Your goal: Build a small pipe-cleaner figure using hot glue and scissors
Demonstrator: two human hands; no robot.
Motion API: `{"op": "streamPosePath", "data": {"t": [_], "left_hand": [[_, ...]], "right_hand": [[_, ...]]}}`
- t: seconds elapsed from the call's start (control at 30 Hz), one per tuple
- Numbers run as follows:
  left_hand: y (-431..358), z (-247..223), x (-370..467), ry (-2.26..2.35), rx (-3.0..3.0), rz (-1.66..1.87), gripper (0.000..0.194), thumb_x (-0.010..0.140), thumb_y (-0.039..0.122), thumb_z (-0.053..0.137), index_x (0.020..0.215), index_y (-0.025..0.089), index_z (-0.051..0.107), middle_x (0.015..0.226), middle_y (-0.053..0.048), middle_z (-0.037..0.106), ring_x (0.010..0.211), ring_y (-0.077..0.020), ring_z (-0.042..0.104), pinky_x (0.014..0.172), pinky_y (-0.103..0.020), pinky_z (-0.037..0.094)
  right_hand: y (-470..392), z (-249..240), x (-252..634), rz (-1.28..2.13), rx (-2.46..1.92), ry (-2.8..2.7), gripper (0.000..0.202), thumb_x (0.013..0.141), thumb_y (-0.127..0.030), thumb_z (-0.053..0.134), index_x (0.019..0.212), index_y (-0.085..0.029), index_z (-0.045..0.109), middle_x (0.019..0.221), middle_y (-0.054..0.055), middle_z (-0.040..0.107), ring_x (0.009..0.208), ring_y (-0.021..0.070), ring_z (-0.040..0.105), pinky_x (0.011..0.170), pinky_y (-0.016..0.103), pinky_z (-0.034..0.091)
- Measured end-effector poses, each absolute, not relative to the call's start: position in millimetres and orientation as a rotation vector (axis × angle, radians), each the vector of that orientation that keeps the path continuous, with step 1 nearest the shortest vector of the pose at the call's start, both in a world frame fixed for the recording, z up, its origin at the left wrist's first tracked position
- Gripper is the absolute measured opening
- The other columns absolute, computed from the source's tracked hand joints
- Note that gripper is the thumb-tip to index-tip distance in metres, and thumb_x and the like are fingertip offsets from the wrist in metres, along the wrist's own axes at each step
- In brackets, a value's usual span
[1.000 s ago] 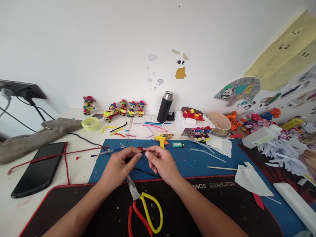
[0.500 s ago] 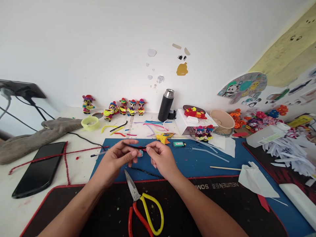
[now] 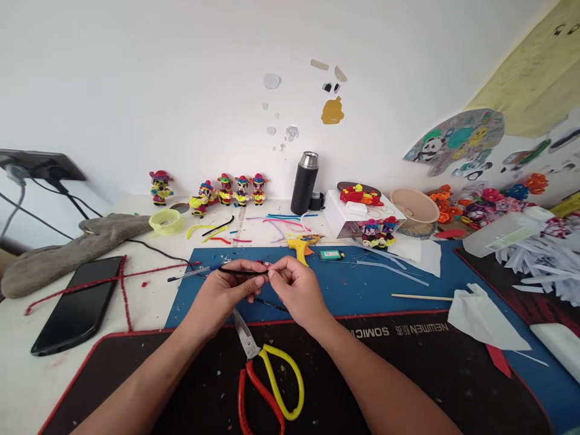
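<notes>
A black pipe cleaner [image 3: 240, 272] stretches level between my hands, above the blue mat. My left hand [image 3: 226, 293] has it pinched between thumb and fingers, its free end pointing left. On the other side, my right hand [image 3: 296, 290] grips its right end between thumb and forefinger. Something small and reddish shows behind the fingertips, mostly hidden. Below the hands lie scissors [image 3: 249, 347] with one red and one yellow handle. Another dark strand [image 3: 270, 304] rests on the mat under my fingers.
Beyond the hands are a yellow glue gun [image 3: 299, 246], loose coloured pipe cleaners [image 3: 217, 232] and a black thermos [image 3: 304, 184]. Small figures [image 3: 242, 190] stand along the wall. A phone [image 3: 79, 305] lies left; a wooden stick [image 3: 421, 296] and tissue [image 3: 484, 320] lie right.
The black pipe cleaner now runs more visibly across the front of my left fingers to my right fingertips. The reddish piece is more hidden. The camera view has shifted slightly.
</notes>
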State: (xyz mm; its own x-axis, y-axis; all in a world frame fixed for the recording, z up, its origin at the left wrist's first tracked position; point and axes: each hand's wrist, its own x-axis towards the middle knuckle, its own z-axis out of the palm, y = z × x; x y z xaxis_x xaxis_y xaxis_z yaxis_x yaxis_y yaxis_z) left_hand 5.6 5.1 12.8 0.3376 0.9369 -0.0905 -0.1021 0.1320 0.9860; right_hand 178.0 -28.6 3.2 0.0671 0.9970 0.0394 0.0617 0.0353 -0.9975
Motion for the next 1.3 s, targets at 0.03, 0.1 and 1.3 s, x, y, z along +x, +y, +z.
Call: {"op": "streamPosePath", "data": {"t": [0.03, 0.1, 1.3], "left_hand": [[4.5, 13.0, 6.5, 0.937, 1.198, 0.936, 0.036, 0.072, 0.043, 0.093, 0.094, 0.017, 0.080, 0.073, -0.003, 0.074, 0.065, -0.0167, 0.065, 0.055, -0.025, 0.052], [4.0, 12.8, 7.7, 0.961, 1.214, 0.944, 0.037, 0.073, 0.046, 0.092, 0.093, 0.017, 0.080, 0.066, -0.002, 0.072, 0.061, -0.0163, 0.063, 0.054, -0.026, 0.051], [1.8, 15.8, 11.2, 1.063, 1.304, 0.979, 0.045, 0.072, 0.058, 0.090, 0.085, 0.018, 0.074, 0.066, -0.003, 0.072, 0.058, -0.0158, 0.061, 0.053, -0.026, 0.049]], "right_hand": [[-29.1, 3.0, 178.3, 1.084, -1.252, -1.235, 0.022, 0.088, -0.041, 0.069, 0.083, -0.022, 0.062, 0.055, -0.009, 0.041, 0.050, 0.0111, 0.036, 0.049, 0.024, 0.029], [-30.3, 2.7, 178.1, 1.077, -1.226, -1.252, 0.021, 0.089, -0.040, 0.069, 0.082, -0.021, 0.062, 0.055, -0.009, 0.041, 0.051, 0.0109, 0.036, 0.050, 0.024, 0.030], [-27.4, -0.8, 179.0, 1.297, -1.072, -1.083, 0.027, 0.087, -0.046, 0.074, 0.089, -0.021, 0.062, 0.053, -0.011, 0.048, 0.039, 0.0082, 0.039, 0.040, 0.022, 0.031]]}}
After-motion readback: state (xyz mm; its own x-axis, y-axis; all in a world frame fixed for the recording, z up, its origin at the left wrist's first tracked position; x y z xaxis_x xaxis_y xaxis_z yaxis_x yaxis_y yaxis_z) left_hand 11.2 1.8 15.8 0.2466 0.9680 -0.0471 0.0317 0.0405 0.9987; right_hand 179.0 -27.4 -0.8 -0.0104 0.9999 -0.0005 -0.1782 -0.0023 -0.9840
